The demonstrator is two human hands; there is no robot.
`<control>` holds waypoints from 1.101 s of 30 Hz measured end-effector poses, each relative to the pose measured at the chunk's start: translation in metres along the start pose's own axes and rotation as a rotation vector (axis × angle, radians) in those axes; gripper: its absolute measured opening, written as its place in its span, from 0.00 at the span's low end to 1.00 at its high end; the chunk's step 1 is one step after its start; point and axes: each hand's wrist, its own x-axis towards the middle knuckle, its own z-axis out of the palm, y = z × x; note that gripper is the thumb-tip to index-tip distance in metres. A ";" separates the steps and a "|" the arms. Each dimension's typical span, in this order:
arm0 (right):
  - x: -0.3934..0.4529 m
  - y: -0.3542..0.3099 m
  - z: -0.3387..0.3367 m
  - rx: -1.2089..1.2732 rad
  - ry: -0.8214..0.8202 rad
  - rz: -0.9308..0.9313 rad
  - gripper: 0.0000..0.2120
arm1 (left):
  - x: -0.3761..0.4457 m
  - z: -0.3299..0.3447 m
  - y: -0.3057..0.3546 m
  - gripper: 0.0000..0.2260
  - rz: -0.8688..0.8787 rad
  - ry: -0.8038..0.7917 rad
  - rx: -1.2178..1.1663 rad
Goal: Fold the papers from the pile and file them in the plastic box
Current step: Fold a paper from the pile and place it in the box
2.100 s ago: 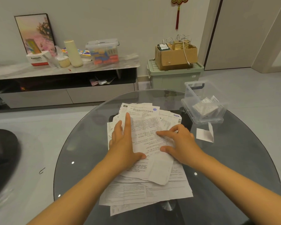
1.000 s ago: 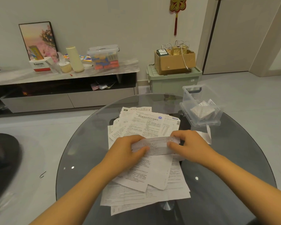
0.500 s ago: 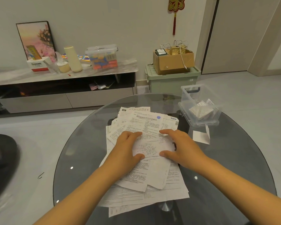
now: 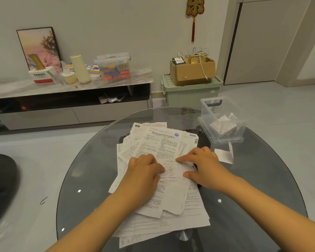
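Note:
A loose pile of printed papers (image 4: 160,220) lies spread over the middle of the round glass table (image 4: 84,170). On top of the pile sits a folded sheet (image 4: 173,170), pressed flat from both sides. My left hand (image 4: 144,171) holds down its left part with fingers curled and thumb on the paper. My right hand (image 4: 202,164) pins its right part, index finger along the top fold and thumb at the lower edge. A clear plastic box (image 4: 222,120) stands at the table's far right with several folded papers (image 4: 224,127) inside.
A small folded white slip (image 4: 225,154) lies on the glass between the pile and the box. Beyond the table stand a green storage bin (image 4: 191,93) bearing a cardboard box (image 4: 193,71), and a low cabinet (image 4: 71,99) along the wall. A dark seat (image 4: 2,179) is at the left.
Both hands lifted the top sheet's near edge, folded it over away from me, and now press the folded sheet flat, my fingers sliding inward along the crease.

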 end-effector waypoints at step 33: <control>-0.016 -0.010 -0.027 0.931 -0.139 0.240 0.11 | -0.004 -0.004 0.001 0.18 0.065 -0.249 -0.102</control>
